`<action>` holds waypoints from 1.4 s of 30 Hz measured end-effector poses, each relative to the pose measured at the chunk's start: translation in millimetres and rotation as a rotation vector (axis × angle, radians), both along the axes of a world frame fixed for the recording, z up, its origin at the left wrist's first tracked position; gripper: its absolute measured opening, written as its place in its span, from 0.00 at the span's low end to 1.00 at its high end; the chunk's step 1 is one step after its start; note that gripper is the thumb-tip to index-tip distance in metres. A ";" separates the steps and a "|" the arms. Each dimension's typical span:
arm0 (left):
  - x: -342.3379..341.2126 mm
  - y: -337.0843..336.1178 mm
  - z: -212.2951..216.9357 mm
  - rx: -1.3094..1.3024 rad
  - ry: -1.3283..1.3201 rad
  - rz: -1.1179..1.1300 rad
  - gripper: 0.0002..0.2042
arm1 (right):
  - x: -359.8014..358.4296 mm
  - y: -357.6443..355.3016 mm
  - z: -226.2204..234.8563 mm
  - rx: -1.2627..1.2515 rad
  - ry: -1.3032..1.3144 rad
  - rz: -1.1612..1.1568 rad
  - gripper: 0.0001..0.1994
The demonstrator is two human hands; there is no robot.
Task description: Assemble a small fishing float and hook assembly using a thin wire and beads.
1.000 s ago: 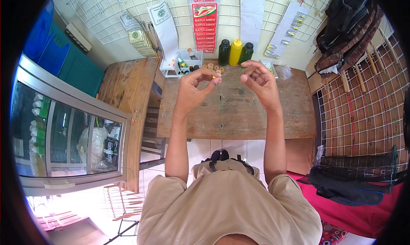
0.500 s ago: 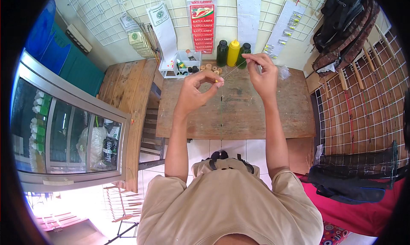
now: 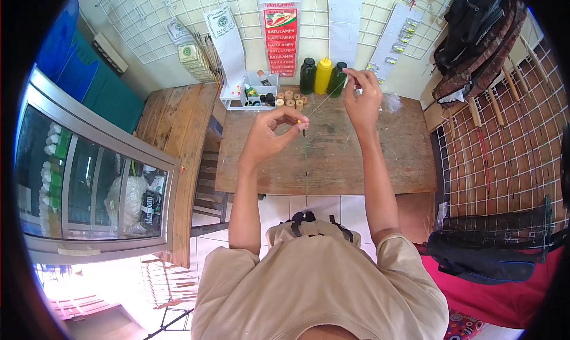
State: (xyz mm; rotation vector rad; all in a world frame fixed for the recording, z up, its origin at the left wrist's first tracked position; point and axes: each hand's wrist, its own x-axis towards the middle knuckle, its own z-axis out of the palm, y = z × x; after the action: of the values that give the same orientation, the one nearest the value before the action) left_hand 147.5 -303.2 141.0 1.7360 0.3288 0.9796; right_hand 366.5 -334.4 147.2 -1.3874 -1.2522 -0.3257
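Note:
Above the wooden table (image 3: 261,168), my left hand (image 3: 267,137) pinches a small yellow piece (image 3: 300,121) between thumb and fingertips. A short dark bit shows just under those fingertips. Higher and to the right, my right hand (image 3: 363,99) has thumb and forefinger closed on a thin line (image 3: 325,101), its other fingers loosely bent. That line slants between the two hands and looks taut. From my left hand a fine green line (image 3: 306,153) hangs toward the table's front edge, with a small dark bead-like spot on it. What sits inside the fingertips is mostly hidden.
Along the table's back stand a white tray (image 3: 252,107) of small bottles, several cork pieces (image 3: 288,97), a yellow squeeze bottle (image 3: 322,77) and two dark green bottles (image 3: 307,77). A crumpled clear plastic piece (image 3: 392,102) lies at back right. A glass cabinet (image 3: 89,180) stands left.
My hands have drawn farther apart: the left came slightly nearer to me, the right went slightly up and right. The stretch of line between them is longer.

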 end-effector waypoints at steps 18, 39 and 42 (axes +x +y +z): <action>1.4 -18.4 6.6 -0.056 0.018 0.005 0.04 | 17.0 -4.0 -20.8 -0.127 0.132 -0.092 0.08; -4.7 -17.4 4.5 -0.247 -0.022 -0.102 0.07 | 17.4 -8.3 -23.7 -0.156 0.265 -0.097 0.06; -7.4 -19.2 5.0 -0.253 -0.015 -0.088 0.07 | 16.2 -8.5 -25.4 -0.151 0.295 -0.084 0.06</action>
State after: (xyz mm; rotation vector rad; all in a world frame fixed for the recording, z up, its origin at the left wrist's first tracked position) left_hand 140.1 -322.3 145.9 1.5000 0.3483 0.8482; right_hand 382.8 -342.9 121.9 -1.5568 -0.9926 -0.0795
